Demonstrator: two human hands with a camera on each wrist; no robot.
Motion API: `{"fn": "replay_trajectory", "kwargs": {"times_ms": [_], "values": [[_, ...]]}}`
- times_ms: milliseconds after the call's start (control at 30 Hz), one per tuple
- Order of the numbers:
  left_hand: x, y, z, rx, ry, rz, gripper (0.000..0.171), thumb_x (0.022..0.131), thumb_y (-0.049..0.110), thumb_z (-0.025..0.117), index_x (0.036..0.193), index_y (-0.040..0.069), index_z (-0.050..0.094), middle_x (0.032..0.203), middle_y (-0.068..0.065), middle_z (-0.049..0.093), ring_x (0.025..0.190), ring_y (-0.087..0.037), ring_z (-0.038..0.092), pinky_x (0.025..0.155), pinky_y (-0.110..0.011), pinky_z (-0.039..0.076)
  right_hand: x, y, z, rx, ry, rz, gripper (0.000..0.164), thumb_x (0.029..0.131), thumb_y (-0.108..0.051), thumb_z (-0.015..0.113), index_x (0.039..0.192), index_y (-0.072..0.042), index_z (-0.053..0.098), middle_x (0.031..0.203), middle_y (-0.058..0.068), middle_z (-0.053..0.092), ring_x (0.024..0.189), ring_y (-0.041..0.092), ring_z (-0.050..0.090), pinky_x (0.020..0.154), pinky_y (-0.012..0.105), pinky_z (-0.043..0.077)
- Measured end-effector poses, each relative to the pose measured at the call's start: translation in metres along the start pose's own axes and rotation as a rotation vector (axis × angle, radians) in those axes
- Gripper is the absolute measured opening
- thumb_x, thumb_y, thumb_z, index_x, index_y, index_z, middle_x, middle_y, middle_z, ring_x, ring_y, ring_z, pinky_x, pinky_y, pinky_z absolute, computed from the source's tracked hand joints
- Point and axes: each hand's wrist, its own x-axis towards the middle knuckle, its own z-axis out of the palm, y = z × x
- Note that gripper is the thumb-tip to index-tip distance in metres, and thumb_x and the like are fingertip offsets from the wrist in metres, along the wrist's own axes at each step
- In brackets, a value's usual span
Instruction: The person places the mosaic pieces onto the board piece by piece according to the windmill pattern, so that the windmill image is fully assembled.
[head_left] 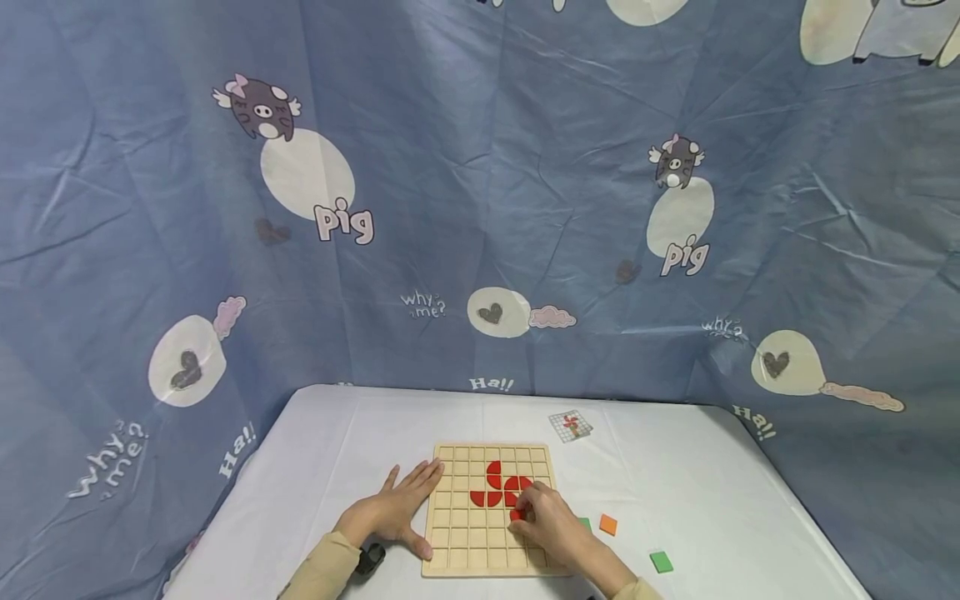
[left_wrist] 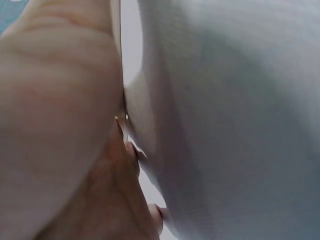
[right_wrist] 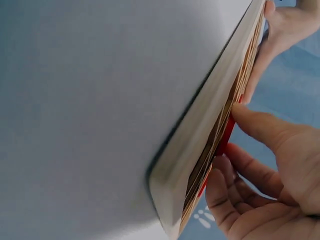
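Note:
A pale wooden grid board (head_left: 468, 537) lies on the white table. Red quarter-round pieces (head_left: 493, 475) fill several of its cells, forming part of a pinwheel shape. With thumb and forefinger my right hand (head_left: 551, 521) pinches a red piece (right_wrist: 227, 131) at the board's surface, just below the other red pieces. The hand partly covers that piece and the cells at the right. My left hand (head_left: 397, 504) lies with fingers spread along the board's left edge, thumb and fingertips at the rim. Its palm and wrist fill much of the left wrist view.
Behind the board's far right corner lie small picture cards (head_left: 570, 425) showing a red pinwheel on a grid. To the right are an orange square (head_left: 608, 524), a green square (head_left: 661, 562) and another green piece (head_left: 585, 523) partly behind my right hand. A blue patterned cloth (head_left: 450, 208) surrounds the table.

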Motion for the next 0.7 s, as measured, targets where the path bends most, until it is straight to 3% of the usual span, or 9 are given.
{"fn": "replay_trajectory", "kwargs": {"times_ms": [233,700], "values": [[-0.0004,0.0004,0.0007,0.007,0.006,-0.007,0.136,0.056,0.071,0.073,0.155,0.006,0.006,0.164,-0.013,0.004,0.15,-0.035,0.005,0.116,-0.067,-0.001,0.005,0.0038,-0.0004,0.002,0.003,-0.038,0.024,0.076,-0.021,0.082,0.084,-0.008,0.064,0.083,-0.003,0.055,0.07,0.0,0.049,0.058,0.014,0.048],[0.0004,-0.0001,0.0017,0.028,0.008,-0.01,0.135,0.057,0.072,0.072,0.155,0.006,0.007,0.164,-0.012,0.004,0.15,-0.035,0.005,0.116,-0.067,0.001,0.0096,0.008,0.003,0.018,0.002,-0.001,0.024,0.077,-0.028,0.081,0.082,-0.013,0.063,0.081,-0.008,0.055,0.069,-0.002,0.045,0.058,0.014,0.046]]}}
